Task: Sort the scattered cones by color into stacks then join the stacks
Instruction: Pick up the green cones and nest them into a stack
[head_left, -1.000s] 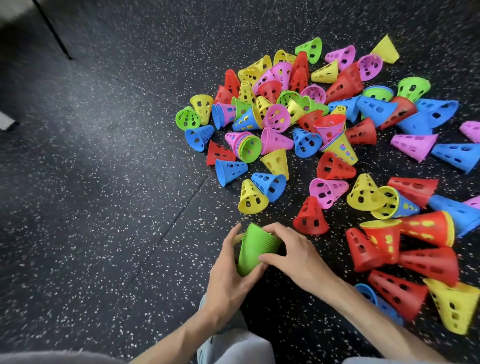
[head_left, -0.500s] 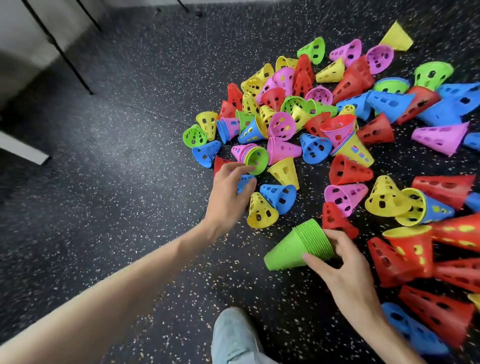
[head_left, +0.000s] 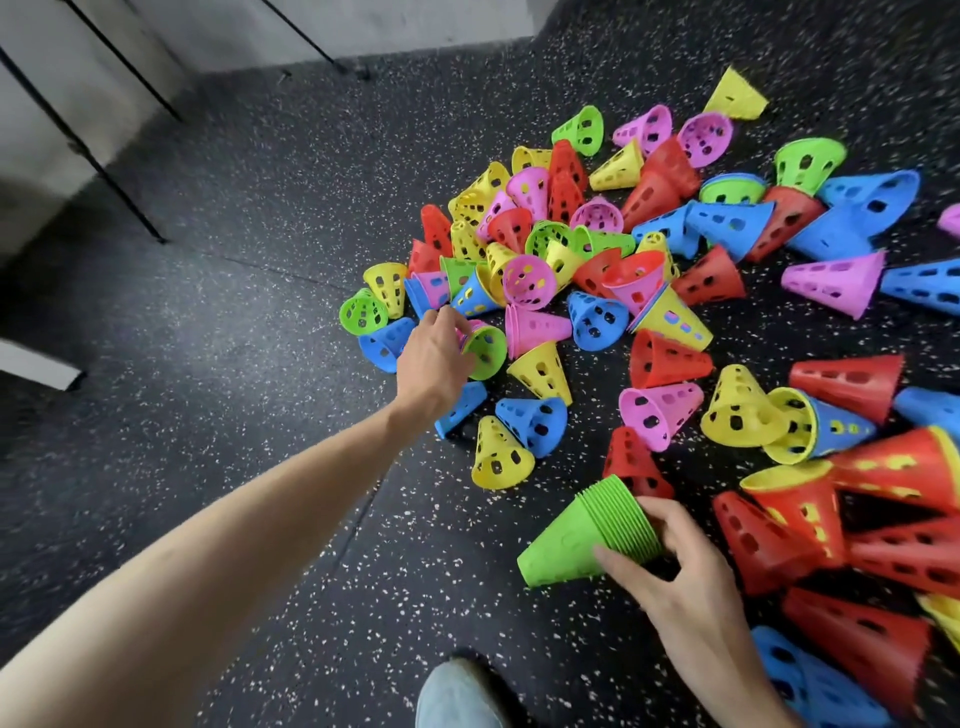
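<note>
**Two hands among scattered coloured cones on a dark floor**

Seen from above, a person's left hand (head_left: 434, 358) reaches forward across a black speckled floor (head_left: 218, 322) to the near edge of a pile of cones (head_left: 597, 270). Its fingers curl around a small nested stack with a green cone (head_left: 485, 351) outermost and pink rims showing behind; the grip is narrow, closed on that stack's side. A blue cone (head_left: 387, 340) lies just left of the hand, and another blue one (head_left: 462, 408) lies partly under the wrist.

The right hand (head_left: 675, 566) is nearer the viewer. Its grip holds a green stack (head_left: 587, 530) of nested cones lying on its side, thumb under the ribbed rims and fingers over the top, the narrow end pointing left and towards the viewer.

The pile spreads from the centre to the right edge: red, yellow, blue, pink and green cones with holes, mostly tipped over, some nested in mixed colours. Several red cones (head_left: 857, 530) crowd just right of the right hand. A yellow cone (head_left: 498, 457) stands between the two hands.

A grey shoe (head_left: 457, 696) shows at the bottom edge. Thin black legs (head_left: 114, 171) and a pale wall (head_left: 363, 26) sit at the top left.
</note>
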